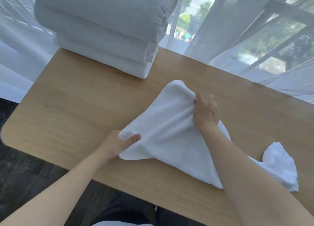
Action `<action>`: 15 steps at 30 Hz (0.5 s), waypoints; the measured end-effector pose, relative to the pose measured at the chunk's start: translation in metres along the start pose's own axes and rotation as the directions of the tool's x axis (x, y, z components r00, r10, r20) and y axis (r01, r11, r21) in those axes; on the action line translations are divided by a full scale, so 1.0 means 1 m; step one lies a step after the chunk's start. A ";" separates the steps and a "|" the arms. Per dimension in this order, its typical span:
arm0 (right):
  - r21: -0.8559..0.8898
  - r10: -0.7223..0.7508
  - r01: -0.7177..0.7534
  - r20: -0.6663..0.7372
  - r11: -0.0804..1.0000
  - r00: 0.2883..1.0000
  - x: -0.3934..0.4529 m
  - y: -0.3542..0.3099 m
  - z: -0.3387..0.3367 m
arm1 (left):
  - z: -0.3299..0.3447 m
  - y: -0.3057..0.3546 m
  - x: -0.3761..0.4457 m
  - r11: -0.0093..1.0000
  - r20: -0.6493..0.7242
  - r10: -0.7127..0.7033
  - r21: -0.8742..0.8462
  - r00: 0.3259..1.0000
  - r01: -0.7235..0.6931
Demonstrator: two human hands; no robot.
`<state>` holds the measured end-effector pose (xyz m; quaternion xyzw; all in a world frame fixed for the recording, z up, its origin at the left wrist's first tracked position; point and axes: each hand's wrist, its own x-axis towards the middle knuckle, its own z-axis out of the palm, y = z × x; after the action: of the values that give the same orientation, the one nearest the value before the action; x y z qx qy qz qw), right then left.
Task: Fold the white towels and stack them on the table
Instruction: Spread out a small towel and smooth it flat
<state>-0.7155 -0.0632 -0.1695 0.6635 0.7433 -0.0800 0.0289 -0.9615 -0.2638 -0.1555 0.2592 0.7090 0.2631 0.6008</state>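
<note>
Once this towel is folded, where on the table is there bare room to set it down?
Bare wood table lies between the stack of folded towels and the near-left rounded corner, left of the left hand. A narrower strip runs along the far edge by the sheer curtain. The right half is crowded: the loose white towel and right hand.

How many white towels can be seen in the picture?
5. Four lie folded in a stack at the far left of the table. One loose towel lies at the near right, gripped by the left hand and right hand. The stack may hide more.
</note>
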 end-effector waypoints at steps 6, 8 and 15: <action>0.048 -0.185 0.188 -0.057 0.981 0.981 -0.001 0.003 -0.004 | -0.003 -0.021 0.004 0.842 -0.333 0.037 0.518 0.942 0.150; 0.113 -0.170 0.178 -0.075 0.978 0.983 -0.016 0.002 -0.003 | 0.000 -0.027 0.002 0.817 -0.415 0.180 0.568 0.892 0.099; 0.350 0.077 -0.021 -0.147 0.937 0.986 -0.085 0.041 -0.003 | 0.070 -0.016 -0.008 0.391 -0.071 0.835 0.774 0.545 -0.498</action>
<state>-0.6643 -0.1422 -0.1573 0.6809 0.7006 -0.1561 -0.1456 -0.8919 -0.2765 -0.1705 0.6594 0.6948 0.2641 0.1127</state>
